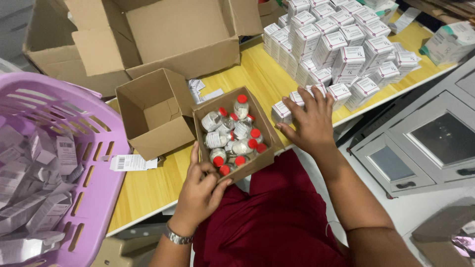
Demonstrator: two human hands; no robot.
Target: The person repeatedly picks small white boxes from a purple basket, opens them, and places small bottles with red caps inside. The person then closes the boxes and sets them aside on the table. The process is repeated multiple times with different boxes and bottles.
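- The left hand (200, 190), with a metal watch band (178, 238) at the wrist, curls its fingers around a small vial with a red cap (219, 162) at the near corner of a small brown cardboard box (262, 129); the fingers are closed on it, the thumb lying along the box's near wall.
- That box sits at the near edge of the yellow wooden table (148, 188), tilted a little, and is filled with small white-labelled vials with red caps (236, 131) lying and standing in a jumble.
- The right hand (310, 121) lies open and palm down, fingers spread, on a low row of small white cartons (297, 101) just right of the box; it grips nothing.
- Behind that row stands a tall stack of the same white cartons (341, 44), covering the far right part of the table.
- An empty small brown cardboard box (153, 116) stands open just left of the vial box, touching it.
- A large open brown cardboard carton (173, 34) stands behind both.
- A purple plastic laundry basket (99, 143) at the left holds flattened white cartons (34, 198).
- A white folded leaflet (129, 162) lies on the table between basket and empty box.
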